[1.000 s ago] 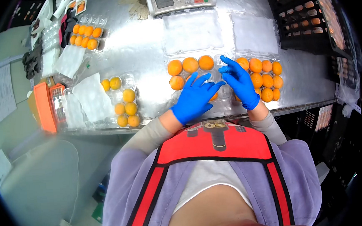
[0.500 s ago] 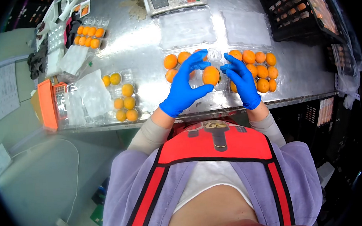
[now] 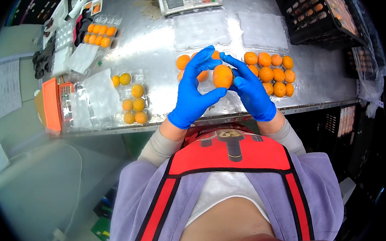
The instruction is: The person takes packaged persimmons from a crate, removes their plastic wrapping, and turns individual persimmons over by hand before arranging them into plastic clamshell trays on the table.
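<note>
An orange fruit [image 3: 222,76] is held up between my two blue-gloved hands, above a clear plastic tray. My left hand [image 3: 194,87] has its thumb at the fruit's lower edge and its fingers curved over the top. On the other side, my right hand [image 3: 250,88] touches the fruit with its fingers. Several more fruits [image 3: 183,62] sit in the tray partly hidden behind my left hand. To the right, another clear tray [image 3: 265,75] holds rows of orange fruits, its lid [image 3: 263,30] folded back.
A scale [image 3: 190,0] stands at the back of the metal table [image 3: 153,48]. Black crates [image 3: 312,9] are at the right. Partly filled fruit trays [image 3: 133,97] [image 3: 99,34] and an orange basket [image 3: 52,105] lie to the left.
My left hand has picked up a fruit from the middle tray and raised it. My right hand has moved left and now meets the fruit.
</note>
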Tool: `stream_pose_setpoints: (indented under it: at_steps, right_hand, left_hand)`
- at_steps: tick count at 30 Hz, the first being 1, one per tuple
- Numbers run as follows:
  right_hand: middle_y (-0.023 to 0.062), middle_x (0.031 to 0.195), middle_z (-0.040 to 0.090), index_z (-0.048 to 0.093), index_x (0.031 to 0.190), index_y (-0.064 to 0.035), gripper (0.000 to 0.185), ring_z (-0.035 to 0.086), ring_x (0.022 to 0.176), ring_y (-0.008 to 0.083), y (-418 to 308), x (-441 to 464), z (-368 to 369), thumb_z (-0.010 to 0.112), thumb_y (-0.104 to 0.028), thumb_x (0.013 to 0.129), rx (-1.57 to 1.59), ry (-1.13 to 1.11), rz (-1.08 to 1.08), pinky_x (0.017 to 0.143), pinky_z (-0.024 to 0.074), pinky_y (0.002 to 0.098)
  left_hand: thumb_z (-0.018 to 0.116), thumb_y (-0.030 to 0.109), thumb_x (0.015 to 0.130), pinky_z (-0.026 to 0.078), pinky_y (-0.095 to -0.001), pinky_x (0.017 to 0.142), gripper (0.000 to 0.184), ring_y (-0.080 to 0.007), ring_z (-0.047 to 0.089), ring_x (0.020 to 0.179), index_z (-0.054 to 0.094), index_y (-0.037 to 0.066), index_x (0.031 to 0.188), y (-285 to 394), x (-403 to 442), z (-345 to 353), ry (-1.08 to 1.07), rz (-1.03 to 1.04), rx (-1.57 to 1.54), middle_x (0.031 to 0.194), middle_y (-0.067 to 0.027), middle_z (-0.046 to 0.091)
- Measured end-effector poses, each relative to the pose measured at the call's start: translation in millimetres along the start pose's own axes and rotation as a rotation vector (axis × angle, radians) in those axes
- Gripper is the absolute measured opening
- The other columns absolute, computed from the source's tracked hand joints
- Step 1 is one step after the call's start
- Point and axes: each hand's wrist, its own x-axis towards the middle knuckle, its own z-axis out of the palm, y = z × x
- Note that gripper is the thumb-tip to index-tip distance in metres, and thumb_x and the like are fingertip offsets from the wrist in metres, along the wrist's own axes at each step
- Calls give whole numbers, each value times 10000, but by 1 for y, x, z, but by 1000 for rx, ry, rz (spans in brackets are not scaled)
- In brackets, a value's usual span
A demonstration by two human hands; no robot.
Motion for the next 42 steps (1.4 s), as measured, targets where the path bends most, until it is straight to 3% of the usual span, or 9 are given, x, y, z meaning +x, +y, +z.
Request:
stream_pose_setpoints:
  at_steps: [5,15,24,29,31,34,36,40,42]
  right_hand:
    - [102,1203,537,434,1335,-50,462,507,1118,172,7,1,5,508,-236,919,-205,102,6,959,385,295]
    - [92,1289,479,429,1340,-70,416,490,1155,184,17,4,11,386,-262,973,-86,100,3,961,409,326]
    - [91,1297,471,394,1357,-45,490,486,1156,188,17,8,4,543,-166,907,-192,74,44,971,402,326]
    - [108,1316,462,344,1382,-25,677,488,1159,212,15,10,11,660,-89,787,-596,98,-409,984,386,338]
    - [129,1313,468,361,1363,-16,700,493,1162,237,21,11,5,686,-62,745,-661,108,-485,981,392,349]
    - [144,1326,453,377,1340,-13,708,484,1179,258,22,11,1,715,-60,720,-951,100,-668,985,389,362]
    - [154,1302,473,398,1313,-16,716,476,1192,270,24,13,1,746,-56,688,-1021,103,-781,998,372,378]
    - [145,1273,501,337,1371,-23,770,472,1199,262,7,11,7,737,-114,720,-883,120,-671,1002,358,387]
    - [133,1247,525,239,1430,-34,819,477,1194,253,3,11,2,700,-173,768,-610,117,-536,1008,348,384]
  left_hand:
    - [756,85,674,376,-368,1016,734,-223,520,1163,412,54,1322,2,-5,1,4,7,92,1389,-123,414]
    - [728,55,723,355,-366,1033,725,-209,517,1163,369,58,1353,-6,-11,-7,72,-206,-272,1408,-102,387]
    - [705,53,741,332,-378,1053,727,-207,495,1191,350,84,1375,-9,-9,-9,35,-168,-245,1415,-88,380]
    - [693,82,756,368,-368,1025,751,-213,444,1235,321,109,1409,-16,-7,-13,33,-334,-435,1390,-77,401]
    - [689,91,762,421,-337,970,764,-207,429,1236,308,115,1423,-11,-4,-14,-19,-549,-678,1350,-77,426]
    - [741,194,743,435,-320,960,823,-200,508,1149,293,73,1423,-17,-2,-9,-55,-398,-477,1249,-76,512]
    - [733,136,740,441,-318,946,812,-198,508,1143,297,91,1424,-12,1,-8,-50,-382,-478,1266,-80,493]
    - [756,68,703,436,-337,951,849,-202,525,1122,301,108,1419,-3,6,-8,-23,-322,-436,1283,-88,473]
    - [765,70,691,427,-352,966,856,-202,524,1131,304,103,1412,-1,10,-7,-26,-250,-370,1291,-89,473]
